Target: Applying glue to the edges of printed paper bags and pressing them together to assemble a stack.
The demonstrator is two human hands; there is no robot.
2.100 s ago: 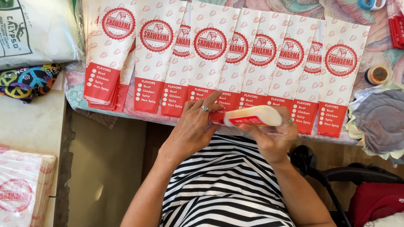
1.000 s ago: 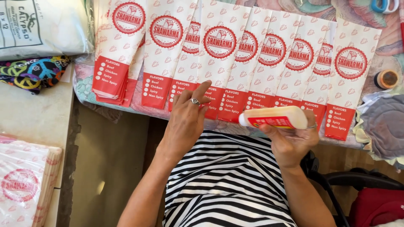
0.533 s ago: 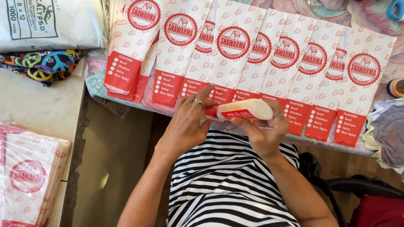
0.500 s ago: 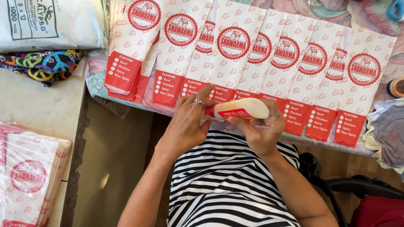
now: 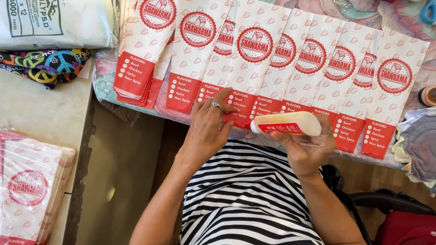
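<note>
A row of long white paper sleeves [image 5: 290, 68] with red round emblems and red bottom flaps lies overlapped along the table edge. My right hand [image 5: 309, 147] grips a white glue bottle with a red label [image 5: 288, 124], held sideways with its nozzle pointing left at a red flap. My left hand [image 5: 206, 131] lies flat with fingers spread on the red bottom flaps [image 5: 236, 106] just left of the nozzle, a ring on one finger.
A stack of the same sleeves [image 5: 136, 77] sits at the row's left end. A wrapped bundle of sleeves [image 5: 29, 190] lies on the side counter, with a white plastic bag [image 5: 54, 22] and patterned cloth [image 5: 43, 66] behind. Grey fabric [image 5: 420, 145] lies right.
My right hand brought the glue bottle left, from clear of the sleeves down to the red flaps beside my left hand. My left hand settled flat onto the flaps.
</note>
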